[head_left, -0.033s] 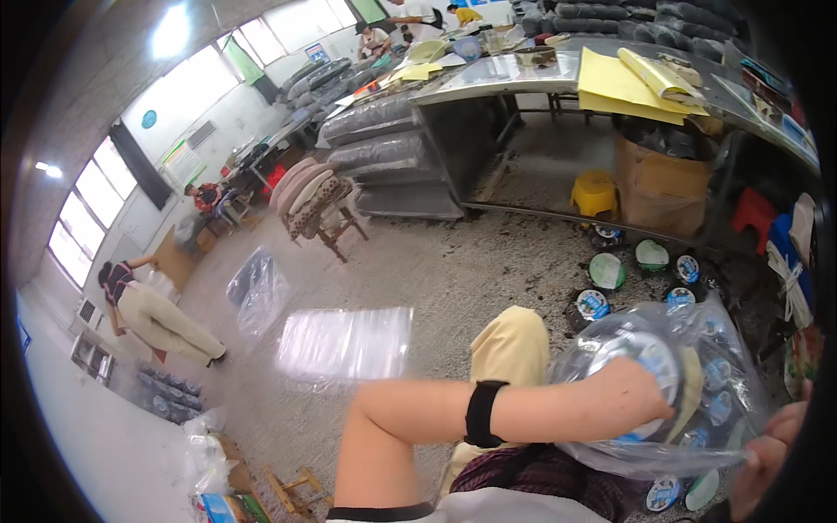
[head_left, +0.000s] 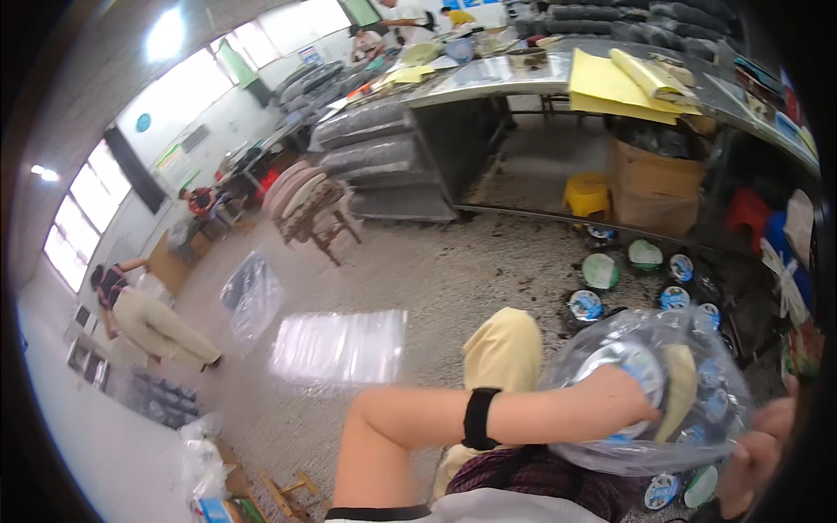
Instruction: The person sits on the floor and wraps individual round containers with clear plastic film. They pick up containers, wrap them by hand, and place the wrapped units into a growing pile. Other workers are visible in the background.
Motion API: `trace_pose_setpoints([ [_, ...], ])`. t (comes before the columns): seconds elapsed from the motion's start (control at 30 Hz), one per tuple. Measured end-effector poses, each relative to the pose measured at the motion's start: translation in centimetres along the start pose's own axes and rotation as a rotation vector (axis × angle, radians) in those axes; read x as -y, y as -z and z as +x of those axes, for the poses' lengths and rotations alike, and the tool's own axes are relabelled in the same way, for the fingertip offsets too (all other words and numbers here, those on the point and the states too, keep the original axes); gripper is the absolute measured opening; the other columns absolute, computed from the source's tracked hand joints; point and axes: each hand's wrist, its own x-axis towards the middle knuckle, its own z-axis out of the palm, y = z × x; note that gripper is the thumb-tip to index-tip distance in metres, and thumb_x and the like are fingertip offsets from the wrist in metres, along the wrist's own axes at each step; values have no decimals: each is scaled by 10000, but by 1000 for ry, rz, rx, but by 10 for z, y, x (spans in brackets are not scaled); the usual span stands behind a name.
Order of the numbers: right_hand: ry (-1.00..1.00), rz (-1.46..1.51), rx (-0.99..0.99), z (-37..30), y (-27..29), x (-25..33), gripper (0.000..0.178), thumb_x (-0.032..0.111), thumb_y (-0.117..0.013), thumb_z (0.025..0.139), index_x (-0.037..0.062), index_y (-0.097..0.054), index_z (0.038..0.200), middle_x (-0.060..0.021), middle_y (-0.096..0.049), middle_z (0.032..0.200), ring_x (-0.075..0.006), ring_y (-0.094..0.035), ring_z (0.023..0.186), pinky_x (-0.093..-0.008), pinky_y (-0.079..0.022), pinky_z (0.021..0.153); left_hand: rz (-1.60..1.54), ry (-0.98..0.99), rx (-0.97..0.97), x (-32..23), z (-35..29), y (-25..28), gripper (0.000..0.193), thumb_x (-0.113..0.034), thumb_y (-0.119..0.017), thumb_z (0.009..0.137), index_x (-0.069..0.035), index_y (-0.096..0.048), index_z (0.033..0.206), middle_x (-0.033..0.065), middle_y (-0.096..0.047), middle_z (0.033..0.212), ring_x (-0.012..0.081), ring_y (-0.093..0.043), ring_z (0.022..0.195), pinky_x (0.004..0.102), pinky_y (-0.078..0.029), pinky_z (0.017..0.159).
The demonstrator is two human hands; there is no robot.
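A clear plastic bag [head_left: 567,366] lies over my lap at the lower right. My left hand [head_left: 621,399] is at the bag, its fingers curled at a round, dark-sided item with a white and blue label [head_left: 602,359]. The fingertips are hidden behind the hand. To the right of the label, a pale yellowish strip [head_left: 678,392] shows through the plastic. My right hand [head_left: 757,449], blurred at the right rim of the picture, pinches the edge of the bag. Similar round labelled items show through and beyond the bag.
More round items with green or blue labels [head_left: 600,271] stand on the floor ahead. Beyond are a yellow stool [head_left: 587,194], a cardboard box [head_left: 656,187] and a long table [head_left: 488,83]. A flat plastic sheet [head_left: 338,347] lies left of my knee. A person [head_left: 157,318] bends at far left.
The whole view has shifted slightly, so the scene sits a little further left. Both hands keep their places at the bag.
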Motion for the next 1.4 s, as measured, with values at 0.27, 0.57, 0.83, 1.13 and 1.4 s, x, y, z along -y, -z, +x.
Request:
trace_pose_setpoints([
  [0.27, -617, 1210, 299, -17, -158, 22, 411, 353, -557, 947, 17, -492, 1175, -150, -537, 1168, -268, -511, 1077, -431, -304, 1045, -97, 194, 162, 12, -18, -38, 237, -183, -525, 896, -102, -631, 1092, 126, -675, 848, 309, -667, 774, 408, -520, 649],
  [0.57, -1226, 2244, -335, 3, -168, 30, 351, 338, -381, 1039, 113, -458, 781, 6, -362, 665, -138, -370, 622, -301, -344, 623, -191, 229, -529, -3, -120, 120, 384, -253, -840, 711, -81, -567, 919, 87, -581, 909, 161, -573, 727, 323, -508, 727],
  [0.83, -1828, 1953, -220, 63, -156, 58, 409, 404, -310, 1041, 107, -531, 867, 4, -412, 667, -151, -434, 640, -383, -417, 922, -1410, 418, -400, 24, -68, -19, 413, -312, -374, 1035, -32, -491, 1316, 145, -500, 1379, 268, -498, 1269, 450, -296, 1130],
  [1.13, -1116, 1868, 206, 27, -178, 48, 244, 258, -413, 1022, 85, -582, 995, 20, -443, 616, -102, -396, 493, -264, -373, 528, -1841, 128, -562, 36, -33, -43, 370, -262, -500, 995, -73, -460, 1311, 84, -586, 1048, 107, -575, 825, 232, -462, 675],
  [1.4, -204, 319, 290, 83, -146, 11, 239, 156, -609, 853, 132, -666, 1083, -120, -572, 1213, -271, -518, 1147, -446, -390, 974, -1301, 411, -484, 18, -36, -27, 499, -111, -640, 914, -60, -466, 1379, -30, -578, 820, 21, -513, 720, 206, -423, 623],
])
